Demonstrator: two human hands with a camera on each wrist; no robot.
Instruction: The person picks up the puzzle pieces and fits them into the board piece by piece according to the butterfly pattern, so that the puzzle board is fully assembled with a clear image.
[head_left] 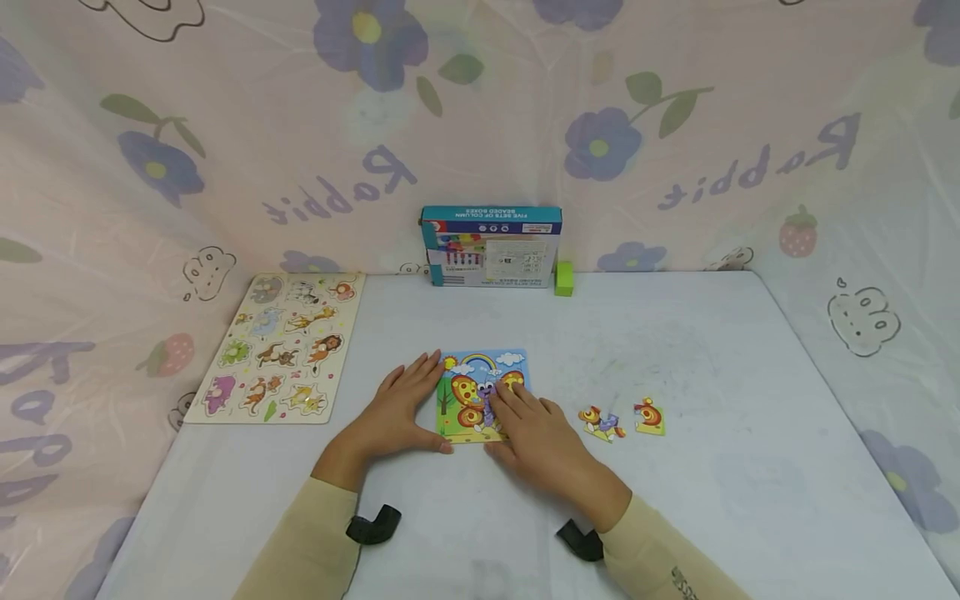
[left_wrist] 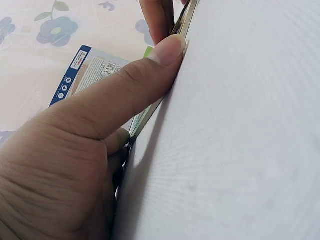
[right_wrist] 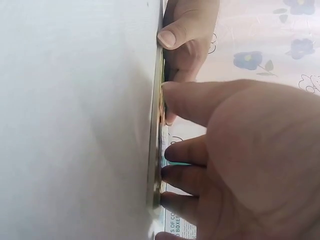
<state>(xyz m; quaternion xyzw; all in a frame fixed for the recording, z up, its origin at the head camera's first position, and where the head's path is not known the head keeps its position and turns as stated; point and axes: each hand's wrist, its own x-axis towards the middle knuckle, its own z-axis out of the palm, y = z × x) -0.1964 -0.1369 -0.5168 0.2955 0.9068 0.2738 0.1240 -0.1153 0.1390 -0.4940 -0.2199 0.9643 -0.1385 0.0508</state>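
A square butterfly jigsaw puzzle [head_left: 463, 427] with a sun, rainbow and tree lies flat at the middle of the table. My left hand [head_left: 393, 410] rests along its left side, fingers extended and thumb by the near edge. In the left wrist view, the left thumb [left_wrist: 135, 82] touches the board's edge. My right hand [head_left: 546, 437] covers the puzzle's right part, its fingertips down on the picture and hiding the area below. To its right lie two loose jigsaw pieces, a purple-and-orange piece [head_left: 602, 424] and a yellow-based piece [head_left: 649, 417].
An animal peg board [head_left: 335, 354] lies at the table's left. At the back, a blue-topped box [head_left: 492, 247] stands against the patterned curtain, with a green block [head_left: 564, 279] beside it. The curtain [head_left: 495, 125] borders the table [head_left: 720, 500] at the back and sides.
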